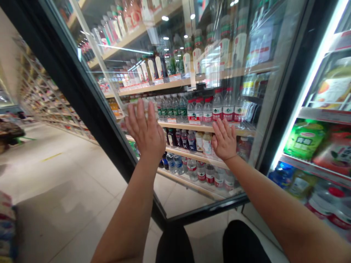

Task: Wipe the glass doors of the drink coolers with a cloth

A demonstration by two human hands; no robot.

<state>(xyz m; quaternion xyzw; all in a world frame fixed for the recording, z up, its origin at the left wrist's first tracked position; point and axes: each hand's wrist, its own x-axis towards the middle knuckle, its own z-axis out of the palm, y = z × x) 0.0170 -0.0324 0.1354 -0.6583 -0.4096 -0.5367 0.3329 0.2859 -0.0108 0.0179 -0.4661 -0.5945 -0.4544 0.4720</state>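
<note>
A glass door (189,202) with a black frame stands swung out in front of me. My left hand (145,128) presses a pale, folded cloth (152,108) against the pane, its fingers stretched over it; most of the cloth is hidden under the palm. To the right and slightly lower, my right hand (225,140) lies flat on the same glass with fingers spread and nothing in it. Through or mirrored in the pane show shelves of bottles, among them red-capped water bottles (216,106) and green-labelled bottles (170,106).
Lit cooler shelves on the right hold a green pouch (304,138) and large red-capped bottles (333,204). A long row of store shelving (55,98) runs back on the left beside the tiled floor (74,193). My knees (175,243) are close below the door's bottom edge.
</note>
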